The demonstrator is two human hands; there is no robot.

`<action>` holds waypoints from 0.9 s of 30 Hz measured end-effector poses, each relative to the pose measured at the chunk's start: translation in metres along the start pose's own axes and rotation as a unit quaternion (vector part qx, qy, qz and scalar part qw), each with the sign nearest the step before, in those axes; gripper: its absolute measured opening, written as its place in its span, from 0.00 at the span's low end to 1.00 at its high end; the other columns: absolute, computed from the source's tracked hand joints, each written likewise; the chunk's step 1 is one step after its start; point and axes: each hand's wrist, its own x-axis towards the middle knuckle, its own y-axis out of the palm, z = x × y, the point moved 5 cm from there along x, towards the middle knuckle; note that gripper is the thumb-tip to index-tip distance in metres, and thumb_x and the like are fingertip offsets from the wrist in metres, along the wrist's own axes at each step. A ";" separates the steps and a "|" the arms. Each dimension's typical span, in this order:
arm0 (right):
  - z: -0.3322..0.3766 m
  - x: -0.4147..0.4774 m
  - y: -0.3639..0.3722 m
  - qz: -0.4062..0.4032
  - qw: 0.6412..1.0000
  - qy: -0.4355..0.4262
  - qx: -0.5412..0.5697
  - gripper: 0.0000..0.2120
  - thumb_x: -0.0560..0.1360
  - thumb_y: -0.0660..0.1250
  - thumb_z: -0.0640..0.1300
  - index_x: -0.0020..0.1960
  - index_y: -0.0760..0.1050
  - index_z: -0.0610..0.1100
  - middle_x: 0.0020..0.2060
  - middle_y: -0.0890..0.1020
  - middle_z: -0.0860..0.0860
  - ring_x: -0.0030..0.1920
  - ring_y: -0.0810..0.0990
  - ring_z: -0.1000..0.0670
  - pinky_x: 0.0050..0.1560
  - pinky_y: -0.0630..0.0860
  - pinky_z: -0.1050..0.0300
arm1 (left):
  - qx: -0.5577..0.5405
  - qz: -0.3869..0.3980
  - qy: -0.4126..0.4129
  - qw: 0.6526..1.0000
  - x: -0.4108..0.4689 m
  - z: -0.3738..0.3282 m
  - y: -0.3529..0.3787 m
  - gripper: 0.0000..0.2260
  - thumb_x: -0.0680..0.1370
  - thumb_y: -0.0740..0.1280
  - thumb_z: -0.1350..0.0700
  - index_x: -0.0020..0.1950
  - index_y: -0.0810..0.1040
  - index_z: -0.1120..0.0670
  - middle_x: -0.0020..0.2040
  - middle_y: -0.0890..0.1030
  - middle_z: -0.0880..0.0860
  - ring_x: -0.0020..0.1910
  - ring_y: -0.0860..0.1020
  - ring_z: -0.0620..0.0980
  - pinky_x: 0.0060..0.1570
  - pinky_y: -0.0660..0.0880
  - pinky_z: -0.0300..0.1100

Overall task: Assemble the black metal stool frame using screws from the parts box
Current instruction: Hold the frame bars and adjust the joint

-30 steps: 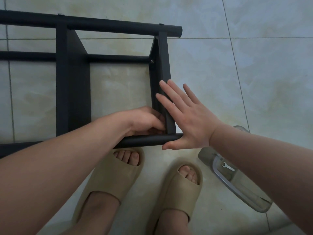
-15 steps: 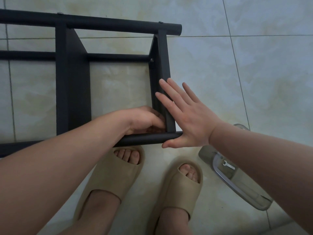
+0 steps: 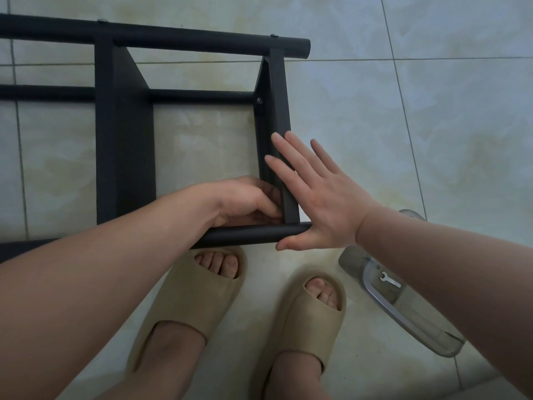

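The black metal stool frame [image 3: 124, 140] lies flat on the tiled floor [image 3: 432, 140], just ahead of the person's beige slippers [image 3: 196, 307]. Its two round tubes, the far tube [image 3: 187, 39] and the near tube [image 3: 245, 235], run left to right, and that is the frame's long axis. Both right ends are open and in view; the left ends run out of view. Flat crosspieces join the tubes front to back, and the right crosspiece [image 3: 278, 96] already carries a screw head [image 3: 259, 101] near its far end.

The left hand [image 3: 242, 202] is tucked into the inner corner where the right crosspiece meets the near tube. Its fingers are curled tight against the metal, but I cannot tell whether they pinch a screw, since the fingertips are hidden. The right hand [image 3: 323, 203] is flat, with fingers straight. Its palm presses the outer face of that crosspiece and the end of the near tube, gripping nothing.

The frame looks rigid and fairly heavy, and its painted steel is probably slick under a flat palm. It should not flex, but a half-fastened joint can rack out of square. The best hold is likely a wrap around a round tube close to the joint, not the thin edges of a crosspiece.

The clear parts box [image 3: 403, 319] sits on the floor beside the right slipper, partly under the right forearm, with a small wrench [image 3: 389, 280] inside.
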 end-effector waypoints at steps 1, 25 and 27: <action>0.000 0.000 0.000 0.000 1.000 0.000 0.000 0.58 0.69 0.57 0.80 0.82 0.52 0.38 0.82 0.48 0.39 0.82 0.44 0.40 0.79 0.49 0.35 | -0.001 0.004 -0.003 1.000 0.001 0.001 0.000 0.12 0.75 0.64 0.72 0.43 0.84 0.59 0.40 0.82 0.58 0.42 0.82 0.55 0.44 0.80 0.45; -0.001 0.000 0.001 -0.007 1.000 0.001 0.012 0.58 0.69 0.57 0.80 0.82 0.52 0.39 0.82 0.48 0.40 0.82 0.44 0.40 0.78 0.50 0.34 | 0.003 -0.002 0.002 1.000 0.001 0.001 0.001 0.11 0.75 0.63 0.70 0.41 0.83 0.59 0.37 0.82 0.57 0.38 0.83 0.53 0.39 0.80 0.42; -0.001 0.000 0.001 -0.008 1.000 0.001 0.013 0.58 0.69 0.57 0.80 0.82 0.52 0.39 0.82 0.48 0.40 0.82 0.44 0.40 0.78 0.50 0.34 | 0.034 -0.005 -0.008 0.999 0.000 0.002 0.001 0.11 0.73 0.67 0.66 0.36 0.86 0.56 0.37 0.83 0.56 0.37 0.83 0.52 0.37 0.79 0.41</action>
